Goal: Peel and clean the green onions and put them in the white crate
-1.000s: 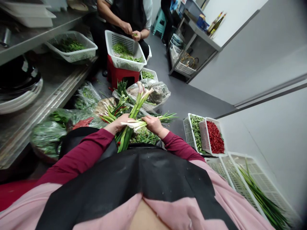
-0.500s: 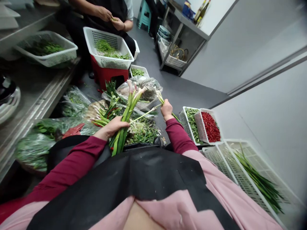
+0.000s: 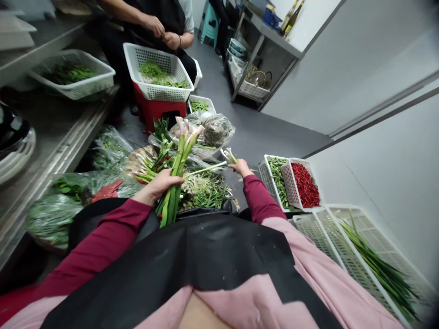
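My left hand [image 3: 162, 184] is closed round a thick bunch of green garlic [image 3: 181, 153], its pale purple-white bulb ends pointing up and away. One thin pale stalk [image 3: 206, 169] sticks out sideways from this bunch toward the right. My right hand [image 3: 242, 167] is closed on a few thinner stalks with white ends [image 3: 229, 156]; its palm hides the rest of them. Below and between both hands lies a heap of green and whitish trimmings [image 3: 206, 189]. More garlic stalks with roots [image 3: 146, 167] lie beyond my left hand.
Baskets of green peppers [image 3: 278, 178], red chillies [image 3: 304, 185] and long green stalks [image 3: 377, 260] stand at the right. A co-worker's hands [image 3: 164, 34] are above a white basket [image 3: 159, 93] on a red stool [image 3: 146, 107]. A metal shelf [image 3: 85, 123] borders the left, beside bagged greens [image 3: 55, 217].
My right hand has lowered slightly and turned, and its stalks now point up and left. My left hand keeps its bunch nearly in place. The co-worker's hands have shifted a little.
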Demonstrator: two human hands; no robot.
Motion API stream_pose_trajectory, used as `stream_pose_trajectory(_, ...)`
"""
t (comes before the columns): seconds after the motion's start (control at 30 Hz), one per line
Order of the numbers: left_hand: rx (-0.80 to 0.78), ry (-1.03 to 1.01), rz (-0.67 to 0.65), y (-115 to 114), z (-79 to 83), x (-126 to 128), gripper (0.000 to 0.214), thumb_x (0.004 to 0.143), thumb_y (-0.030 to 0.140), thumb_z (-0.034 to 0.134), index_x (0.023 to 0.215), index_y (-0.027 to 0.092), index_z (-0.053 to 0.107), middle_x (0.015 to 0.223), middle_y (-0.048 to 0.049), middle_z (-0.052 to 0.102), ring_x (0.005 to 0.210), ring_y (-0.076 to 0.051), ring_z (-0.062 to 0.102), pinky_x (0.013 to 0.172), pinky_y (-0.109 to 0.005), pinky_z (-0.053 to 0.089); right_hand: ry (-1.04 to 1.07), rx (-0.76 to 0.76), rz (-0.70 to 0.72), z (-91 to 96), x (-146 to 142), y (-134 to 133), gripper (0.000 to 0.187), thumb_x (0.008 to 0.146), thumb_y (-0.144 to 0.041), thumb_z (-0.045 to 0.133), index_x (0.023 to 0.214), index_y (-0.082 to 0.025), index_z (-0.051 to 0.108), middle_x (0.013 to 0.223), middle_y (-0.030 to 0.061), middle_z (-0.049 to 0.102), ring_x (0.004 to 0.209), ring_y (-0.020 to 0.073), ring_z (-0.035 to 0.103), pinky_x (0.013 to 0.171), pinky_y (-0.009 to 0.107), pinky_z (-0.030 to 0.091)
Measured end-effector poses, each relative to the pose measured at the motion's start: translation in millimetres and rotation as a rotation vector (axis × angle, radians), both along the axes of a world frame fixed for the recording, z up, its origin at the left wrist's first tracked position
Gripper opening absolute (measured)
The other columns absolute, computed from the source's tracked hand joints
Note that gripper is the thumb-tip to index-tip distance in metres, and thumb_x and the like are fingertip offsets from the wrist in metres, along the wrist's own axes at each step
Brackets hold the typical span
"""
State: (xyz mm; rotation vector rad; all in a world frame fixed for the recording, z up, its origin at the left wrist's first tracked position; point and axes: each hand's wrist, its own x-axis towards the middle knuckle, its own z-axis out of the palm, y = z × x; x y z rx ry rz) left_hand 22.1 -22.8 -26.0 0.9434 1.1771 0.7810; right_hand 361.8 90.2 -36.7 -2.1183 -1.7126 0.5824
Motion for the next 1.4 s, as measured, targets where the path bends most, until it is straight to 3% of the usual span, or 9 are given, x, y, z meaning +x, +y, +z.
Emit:
stream_pose_trajectory(0.17,-0.034,-0.081,0.051,9,-10.9,4,0.021,0.055,0.023,0.071,0.066,0.014,0.057,0.049,0.0030,0.054,0.043,-0.013,0.050,0.044,-0.025,0.041,0.486,-0.036,-0.085,-1.5,-39,-40,0.027,0.072,-0.027,0.065,0.094,-0.011,0.064,0.044,-0.0083,0.044,0.041,0.0067,0.040,0.047,0.019,0.034)
stream_pose_trajectory(0.33,-0.044,-0.183,-0.025,13,-10.1,17,0.023,0.054,0.024,0.073,0.069,0.012,0.059,0.052,0.0007,0.058,0.045,-0.013,0.052,0.045,-0.025,0.042,1.171,-0.259,0.209,15.1,-94,-82,0.039,0.064,-0.034,0.071,0.097,-0.016,0.063,0.060,-0.0056,0.052,0.046,0.0044,0.039,0.046,0.018,0.035)
stream_pose_trajectory(0.4,-0.049,-0.227,-0.086,12,-8.3,23,0.026,0.055,0.024,0.074,0.075,0.012,0.061,0.056,0.0000,0.060,0.048,-0.013,0.054,0.048,-0.025,0.045,1.155,-0.278,0.229,18.9,-115,-87,0.034,0.064,-0.041,0.072,0.086,-0.015,0.064,0.057,-0.0052,0.050,0.045,0.0050,0.040,0.045,0.019,0.035)
stream_pose_trajectory(0.5,-0.053,-0.281,-0.137,12,-8.7,26,0.031,0.057,0.025,0.074,0.081,0.012,0.061,0.066,-0.0031,0.065,0.057,-0.016,0.061,0.054,-0.028,0.050,0.947,-0.002,0.070,31.6,-118,-76,0.035,0.069,-0.049,0.067,0.072,-0.014,0.061,0.054,-0.0025,0.053,0.048,0.0074,0.046,0.047,0.020,0.039)
stream_pose_trajectory(0.63,-0.069,-0.349,-0.166,14,-12.2,21,0.033,0.059,0.026,0.075,0.085,0.012,0.060,0.078,-0.0076,0.068,0.069,-0.021,0.067,0.059,-0.031,0.054,0.755,0.333,0.046,60.8,-89,-56,0.034,0.076,-0.045,0.059,0.090,-0.014,0.064,0.068,0.0005,0.062,0.053,0.0083,0.053,0.054,0.022,0.045)
stream_pose_trajectory(0.77,-0.032,-0.364,-0.172,11,-8.9,24,0.040,0.060,0.025,0.077,0.093,0.012,0.058,0.086,-0.0087,0.069,0.068,-0.021,0.068,0.060,-0.033,0.055,0.649,0.098,0.214,60.6,-105,-64,0.030,0.069,-0.041,0.068,0.079,-0.014,0.065,0.053,-0.0049,0.052,0.041,0.0054,0.041,0.042,0.020,0.036)
stream_pose_trajectory(0.93,-0.029,-0.372,-0.163,8,-5.3,29,0.047,0.061,0.031,0.079,0.099,0.014,0.056,0.080,-0.0057,0.069,0.064,-0.021,0.067,0.060,-0.034,0.055,0.944,-0.146,0.198,31.4,-155,-78,0.032,0.060,-0.040,0.075,0.065,-0.016,0.055,0.046,-0.0059,0.047,0.039,0.0069,0.040,0.038,0.022,0.032)
stream_pose_trajectory(1.2,-0.022,-0.408,-0.116,19,-13.2,20,0.032,0.062,0.025,0.075,0.079,0.013,0.052,0.090,-0.0132,0.070,0.079,-0.021,0.068,0.065,-0.030,0.052,1.310,-0.168,0.169,47.5,-92,-56,0.026,0.069,-0.034,0.066,0.087,-0.016,0.060,0.051,-0.0086,0.038,0.042,0.0053,0.032,0.048,0.022,0.037)
stream_pose_trajectory(1.4,0.057,-0.409,-0.242,12,-13.1,42,0.032,0.062,0.023,0.076,0.071,0.015,0.047,0.070,0.0003,0.060,0.058,-0.010,0.057,0.057,-0.024,0.047,1.402,-0.208,0.258,46.7,-104,-59,0.031,0.060,-0.029,0.074,0.083,-0.018,0.057,0.059,-0.0067,0.049,0.042,0.0040,0.033,0.042,0.020,0.032)
